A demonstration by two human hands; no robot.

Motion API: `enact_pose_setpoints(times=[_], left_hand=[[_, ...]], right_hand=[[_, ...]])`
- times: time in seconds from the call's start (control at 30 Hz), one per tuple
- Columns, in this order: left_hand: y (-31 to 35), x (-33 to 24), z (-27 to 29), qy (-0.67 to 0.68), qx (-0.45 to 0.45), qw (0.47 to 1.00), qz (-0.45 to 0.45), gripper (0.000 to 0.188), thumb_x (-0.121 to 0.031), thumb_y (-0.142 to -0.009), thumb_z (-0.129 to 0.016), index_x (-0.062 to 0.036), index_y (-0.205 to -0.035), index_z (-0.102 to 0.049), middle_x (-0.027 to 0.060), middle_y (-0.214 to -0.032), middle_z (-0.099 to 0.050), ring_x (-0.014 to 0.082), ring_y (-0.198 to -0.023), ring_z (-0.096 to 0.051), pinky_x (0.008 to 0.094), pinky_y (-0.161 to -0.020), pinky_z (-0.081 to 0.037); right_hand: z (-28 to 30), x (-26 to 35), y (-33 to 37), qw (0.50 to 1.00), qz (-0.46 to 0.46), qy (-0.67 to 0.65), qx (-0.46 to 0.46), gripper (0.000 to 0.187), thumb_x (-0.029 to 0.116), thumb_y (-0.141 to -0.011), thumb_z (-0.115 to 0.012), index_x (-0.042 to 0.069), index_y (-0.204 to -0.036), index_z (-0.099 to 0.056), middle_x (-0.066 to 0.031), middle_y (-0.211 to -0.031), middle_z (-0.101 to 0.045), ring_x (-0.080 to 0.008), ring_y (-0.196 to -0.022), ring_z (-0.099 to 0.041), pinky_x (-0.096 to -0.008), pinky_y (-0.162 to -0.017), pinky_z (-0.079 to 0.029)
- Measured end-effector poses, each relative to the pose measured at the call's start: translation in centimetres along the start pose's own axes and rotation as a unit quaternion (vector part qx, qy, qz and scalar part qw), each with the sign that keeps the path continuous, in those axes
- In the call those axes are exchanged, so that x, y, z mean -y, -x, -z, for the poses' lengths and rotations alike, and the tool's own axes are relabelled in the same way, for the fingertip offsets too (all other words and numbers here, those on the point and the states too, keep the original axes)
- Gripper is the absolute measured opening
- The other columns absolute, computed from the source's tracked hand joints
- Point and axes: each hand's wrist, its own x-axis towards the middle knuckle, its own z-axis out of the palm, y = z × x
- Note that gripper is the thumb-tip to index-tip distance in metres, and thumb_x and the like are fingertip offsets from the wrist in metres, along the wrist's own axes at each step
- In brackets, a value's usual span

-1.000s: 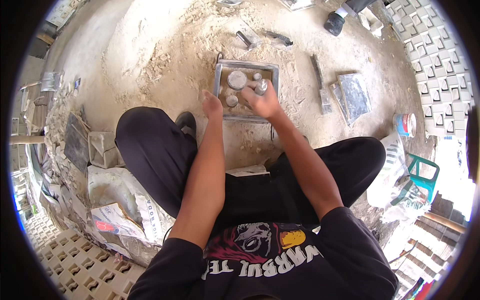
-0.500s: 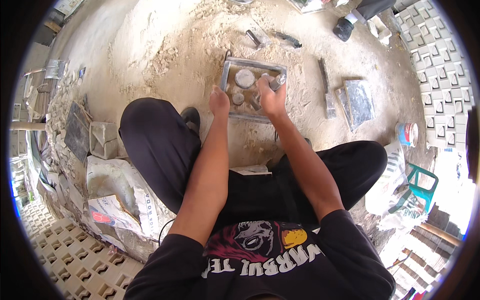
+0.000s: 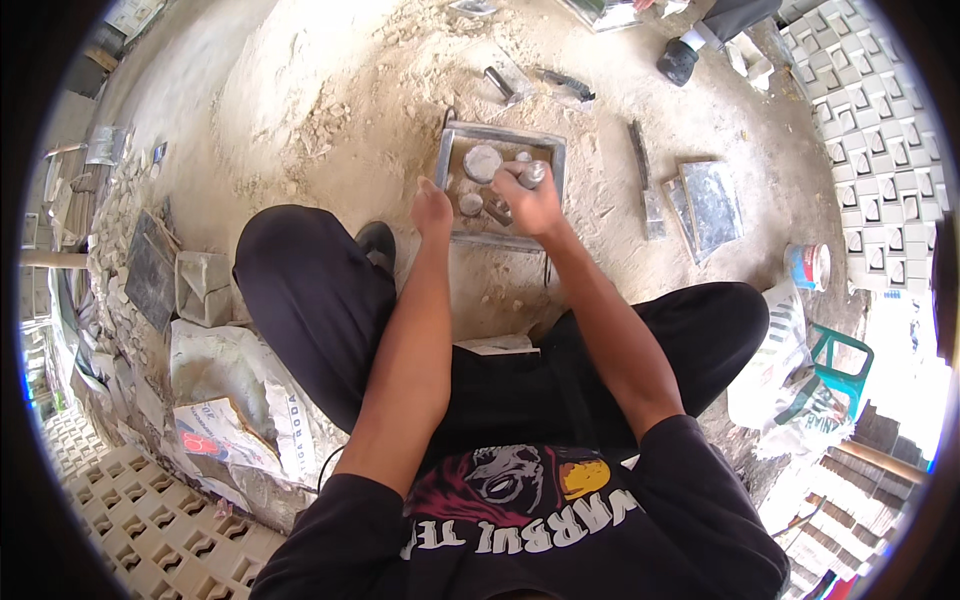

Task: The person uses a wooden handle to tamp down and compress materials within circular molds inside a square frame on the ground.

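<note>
A square grey mould frame (image 3: 506,130) lies on the dusty ground before me, with sandy material inside. Within it are a large pale disc (image 3: 482,163) and two smaller round pieces, one near (image 3: 470,204) and one far (image 3: 523,157). My left hand (image 3: 432,208) is closed at the frame's left side, near its front corner. Over the right half of the mould, my right hand (image 3: 532,205) is wrapped round a trowel-like tool (image 3: 534,174). The tool's round handle end points up; its lower end is partly hidden by the hand.
Beyond the frame lie a trowel (image 3: 498,84) and a dark-handled tool (image 3: 568,82). To the right are a long narrow tool (image 3: 645,185), dark flat plates (image 3: 712,208), a bucket (image 3: 806,267) and a green stool (image 3: 838,360). Another person's shoe (image 3: 677,62) is far right. Pierced blocks (image 3: 865,150) stand stacked.
My right hand has shifted slightly left over the mould, and the tool's handle has turned more upright. My left hand stays at the frame's side. The whole view has moved slightly.
</note>
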Motion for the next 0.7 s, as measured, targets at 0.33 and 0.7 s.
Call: enact_pose_setpoints(times=[0.33,0.7], left_hand=[[-1.7,1.7,1.2,0.121,0.058,0.981,0.139,0.084,-0.057,-0.096,-0.008,0.0034,-0.116,-0.062,0.0213,-0.119,-0.062,0.0344,-0.115,-0.056,0.0399,-0.104,-0.035],[-3.5,2.1,3.2,0.289,0.122,0.937,0.157,0.095,-0.067,-0.092,-0.006,0.0068,-0.12,-0.058,0.0198,-0.119,-0.061,0.0271,-0.116,-0.054,0.0366,-0.102,-0.036]], right_hand=[[-2.7,0.6,1.2,0.996,0.06,0.017,0.065,0.014,0.012,-0.076,-0.062,-0.001,-0.074,-0.064,-0.0067,-0.069,-0.062,-0.0095,-0.069,-0.055,-0.0292,-0.063,-0.045],[-5.1,0.3,-1.0,0.985,0.004,0.022,0.171,0.019,0.011,-0.08,-0.062,-0.001,-0.065,-0.061,-0.004,-0.06,-0.059,-0.005,-0.058,-0.048,-0.0267,-0.05,-0.037]])
